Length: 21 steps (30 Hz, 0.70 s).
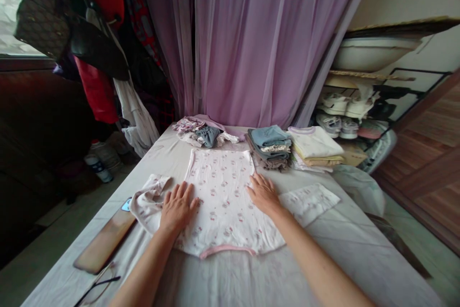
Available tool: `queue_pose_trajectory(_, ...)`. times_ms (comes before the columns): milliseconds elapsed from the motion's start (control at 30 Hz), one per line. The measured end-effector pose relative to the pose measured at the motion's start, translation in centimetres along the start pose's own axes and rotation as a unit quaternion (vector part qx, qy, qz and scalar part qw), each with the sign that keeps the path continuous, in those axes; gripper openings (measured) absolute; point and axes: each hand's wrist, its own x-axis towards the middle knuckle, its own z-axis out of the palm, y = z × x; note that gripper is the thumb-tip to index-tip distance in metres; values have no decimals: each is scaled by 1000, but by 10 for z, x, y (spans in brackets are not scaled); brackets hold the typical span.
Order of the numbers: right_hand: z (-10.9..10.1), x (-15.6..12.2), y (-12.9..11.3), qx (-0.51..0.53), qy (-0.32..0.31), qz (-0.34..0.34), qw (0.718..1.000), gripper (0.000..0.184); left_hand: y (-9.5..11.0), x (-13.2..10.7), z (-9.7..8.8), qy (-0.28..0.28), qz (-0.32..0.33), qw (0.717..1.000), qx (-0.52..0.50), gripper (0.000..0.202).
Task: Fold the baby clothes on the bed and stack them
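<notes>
A pale pink baby garment point(223, 201) with a small cherry print and pink trim along its near hem lies spread flat on a grey-white sheet point(359, 244). My left hand point(178, 207) presses flat on its left side, next to the crumpled left sleeve point(149, 200). My right hand point(263, 194) rests flat near the garment's right edge, with the right sleeve point(309, 204) stretched out beyond it. Neither hand grips anything, and the fingers of both are apart.
Folded clothes stacks point(269, 144) point(312, 146) and a crumpled clothes pile point(204, 134) lie beyond the garment. A wooden board point(106, 243) and glasses point(98, 285) sit at the left edge. Behind hang a lilac curtain point(244, 43) and bags point(41, 17); shoes point(345, 115) fill a rack.
</notes>
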Motion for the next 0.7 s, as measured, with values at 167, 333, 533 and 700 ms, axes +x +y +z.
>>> queue_pose_trajectory(167,3,-62,3,13,11,-52,999,52,4,-1,-4,10,0,1000,6,51)
queue_pose_trajectory(333,1,-87,0,15,12,-45,999,52,10,-8,-16,70,52,996,9,39)
queue_pose_trajectory(533,-5,-110,-20,61,13,-136,989,52,36,-47,-17,-7,169,984,-53,39)
queue_pose_trajectory(700,-8,-130,-28,77,-43,-213,973,55,44,-76,-11,-62,174,979,-81,49)
